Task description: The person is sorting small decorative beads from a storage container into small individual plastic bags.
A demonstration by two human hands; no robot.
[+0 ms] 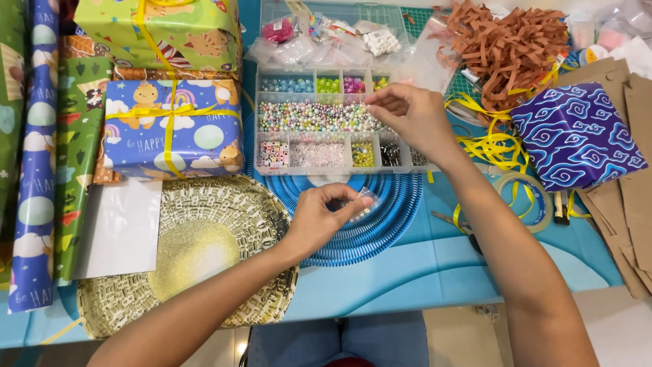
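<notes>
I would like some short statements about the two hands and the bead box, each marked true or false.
1. The left hand holds a small clear bag. True.
2. The right hand rests on the gold woven tray. False: it is over the clear bead box, fingertips pinched together.
3. The long middle compartment of the bead box holds pastel pearl beads. True.
4. The blue patterned gift box lies left of the bead box. False: it lies to the right.
5. A blue ribbed mat lies under the left hand. True.
</notes>
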